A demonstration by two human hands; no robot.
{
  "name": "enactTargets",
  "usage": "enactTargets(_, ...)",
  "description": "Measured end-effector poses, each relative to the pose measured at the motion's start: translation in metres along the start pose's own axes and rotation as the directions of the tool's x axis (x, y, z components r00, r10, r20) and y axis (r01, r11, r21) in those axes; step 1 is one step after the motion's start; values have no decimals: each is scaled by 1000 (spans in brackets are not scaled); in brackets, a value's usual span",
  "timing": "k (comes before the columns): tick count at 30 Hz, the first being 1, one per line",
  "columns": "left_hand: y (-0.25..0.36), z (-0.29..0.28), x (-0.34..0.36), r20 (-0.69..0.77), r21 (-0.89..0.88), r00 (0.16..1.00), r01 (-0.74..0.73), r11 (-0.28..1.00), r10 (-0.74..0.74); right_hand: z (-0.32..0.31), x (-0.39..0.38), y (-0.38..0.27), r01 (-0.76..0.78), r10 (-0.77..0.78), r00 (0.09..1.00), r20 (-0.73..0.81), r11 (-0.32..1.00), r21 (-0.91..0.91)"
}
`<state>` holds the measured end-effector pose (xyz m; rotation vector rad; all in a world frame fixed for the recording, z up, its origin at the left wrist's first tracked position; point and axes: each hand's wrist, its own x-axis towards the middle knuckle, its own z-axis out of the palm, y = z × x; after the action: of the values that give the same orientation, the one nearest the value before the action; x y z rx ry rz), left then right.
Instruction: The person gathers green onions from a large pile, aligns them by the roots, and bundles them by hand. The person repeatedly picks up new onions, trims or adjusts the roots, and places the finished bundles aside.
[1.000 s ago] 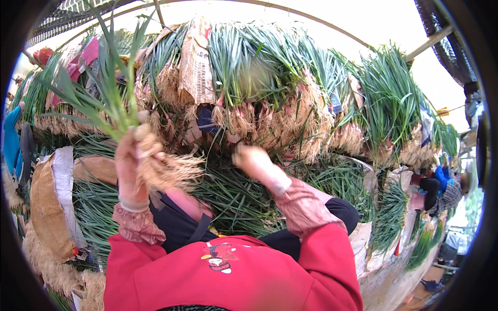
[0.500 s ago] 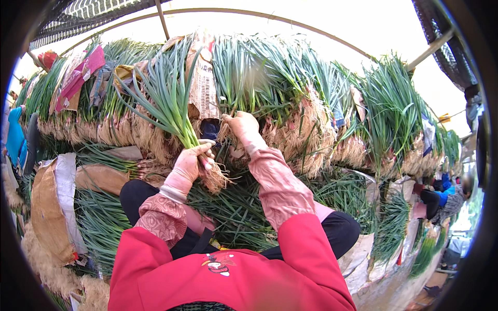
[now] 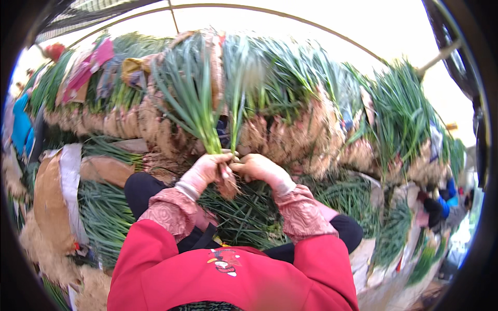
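In my left hand [image 3: 209, 168] is an upright bunch of green onions [image 3: 209, 132], gripped low on the stems. Their leaves fan upward, and the pale roots [image 3: 226, 186] hang below my fingers. Beside that bunch, my right hand [image 3: 261, 169] pinches the lower end of a thinner green onion stalk [image 3: 236, 122]. The two hands nearly touch at the stem bases. Behind them runs a long, high row of green onions [image 3: 290, 67], roots toward me. More green onions [image 3: 241, 212] lie below my hands, between my knees.
Brown and white sacking [image 3: 54, 207] covers part of the pile at left. A pink cloth [image 3: 88, 70] hangs over the far row. Another person [image 3: 451, 205] sits at the far right. A curved pole [image 3: 290, 15] crosses overhead.
My right hand has come down from the far row toward my left hand, bringing a thin stalk. The bunch in my left hand has moved slightly right and stands more upright.
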<state>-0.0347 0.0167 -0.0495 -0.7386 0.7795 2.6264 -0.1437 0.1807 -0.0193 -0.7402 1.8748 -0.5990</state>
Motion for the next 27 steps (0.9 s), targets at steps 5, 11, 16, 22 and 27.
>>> enactTargets(5, -25, 27, 0, -386, 231, 902, -106, 967, 191, -7, 56, 0, 87, 12, 937, -348, 960, 266)
enactTargets(11, -37, 26, -2, -358, 269, 926, -22, 963, 121, -4, 77, 8, 38, 122, 976, -180, 720, 693)
enactTargets(16, -46, 14, -11, -298, 159, 951, -39, 986, 85, 4, 49, 9, 52, 43, 994, -105, 651, 758)
enactTargets(22, -45, 19, -2, -357, 38, 918, -173, 984, 175, 36, 20, 5, 309, 163, 901, -402, 410, 858)
enactTargets(27, -41, 9, 2, -395, 72, 909, -117, 991, 136, 12, -3, 1, 629, 76, 734, -675, 297, 718)
